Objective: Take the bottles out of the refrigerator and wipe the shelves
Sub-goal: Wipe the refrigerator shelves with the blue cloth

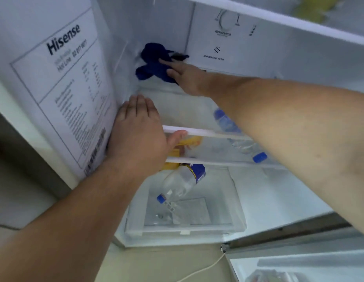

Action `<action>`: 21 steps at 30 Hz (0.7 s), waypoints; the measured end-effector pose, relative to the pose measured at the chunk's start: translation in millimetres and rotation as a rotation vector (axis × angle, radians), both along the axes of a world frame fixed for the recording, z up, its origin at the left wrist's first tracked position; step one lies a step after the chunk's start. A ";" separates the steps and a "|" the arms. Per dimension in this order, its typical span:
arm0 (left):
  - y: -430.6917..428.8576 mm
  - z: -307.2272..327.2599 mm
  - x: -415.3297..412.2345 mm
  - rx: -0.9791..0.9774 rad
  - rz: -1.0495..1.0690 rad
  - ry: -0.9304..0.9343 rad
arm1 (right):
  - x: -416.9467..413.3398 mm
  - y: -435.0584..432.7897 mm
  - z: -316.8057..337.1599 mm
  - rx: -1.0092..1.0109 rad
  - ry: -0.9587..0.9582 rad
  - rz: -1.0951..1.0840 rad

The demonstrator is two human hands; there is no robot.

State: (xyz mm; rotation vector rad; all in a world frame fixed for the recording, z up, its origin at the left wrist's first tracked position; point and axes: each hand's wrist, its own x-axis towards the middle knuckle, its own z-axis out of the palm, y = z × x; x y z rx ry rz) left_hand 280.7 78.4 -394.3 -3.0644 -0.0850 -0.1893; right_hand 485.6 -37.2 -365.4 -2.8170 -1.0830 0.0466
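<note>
I look down into an open white refrigerator. My right hand (187, 78) presses a dark blue cloth (154, 64) against the back left corner above the top glass shelf (205, 132). My left hand (139, 131) grips that shelf's front left corner, thumb under its white rim. Two clear bottles with blue caps lie below the glass on the right, one (225, 121) further back and one (252, 151) nearer the front. A larger clear bottle (183, 182) with a blue label and blue cap lies tilted on a lower shelf.
A yellow package (185, 145) sits under the top shelf by my left thumb. The left inner wall carries a Hisense label (75, 92). A control dial (225, 21) is on the back panel. A clear drawer (185, 218) is at the bottom, a white cable (205, 269) on the floor.
</note>
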 end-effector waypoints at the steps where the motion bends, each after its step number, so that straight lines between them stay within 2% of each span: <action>1: 0.3 0.8 -0.9 0.003 0.001 0.005 | 2.7 -26.7 2.3 -0.069 -0.043 -0.037; 3: -0.7 2.1 -1.1 0.001 0.002 0.018 | 2.2 -94.4 1.0 -0.246 -0.044 -0.069; 4: -0.8 2.5 -1.1 0.001 0.005 0.026 | -1.0 -129.7 0.2 -0.206 -0.084 -0.140; 6: -1.1 3.4 -1.6 -0.004 0.010 0.027 | -40.9 -172.0 10.4 -0.071 0.157 -0.579; 7: -1.0 3.5 -1.7 -0.009 0.011 0.022 | -65.9 -183.7 15.9 0.062 0.131 -0.776; 8: -1.0 3.7 -1.7 -0.014 0.012 0.019 | -90.5 -190.7 16.5 0.070 0.045 -0.898; 9: -0.9 4.4 -2.1 -0.021 0.012 0.020 | -116.7 -184.8 13.4 0.040 0.055 -0.947; 10: -1.1 5.0 -2.4 -0.030 0.011 0.022 | -142.0 -167.6 6.6 0.101 0.038 -0.921; 12: -1.4 5.4 -2.5 -0.038 0.011 0.018 | -173.5 -117.0 -7.1 0.302 -0.051 -0.713; 14: -1.2 6.1 -2.4 -0.019 0.003 0.019 | -170.3 -61.5 -16.5 0.338 0.015 -0.476; 17: -0.3 4.1 -1.1 0.025 -0.026 0.019 | -127.1 4.5 -10.2 0.184 0.092 -0.221; 19: 0.1 2.9 -0.7 0.028 -0.012 0.005 | -87.4 11.1 -1.1 0.112 0.079 -0.179; 21: 0.3 -0.2 0.9 0.032 -0.008 0.010 | -47.1 -21.4 0.8 0.000 0.002 -0.209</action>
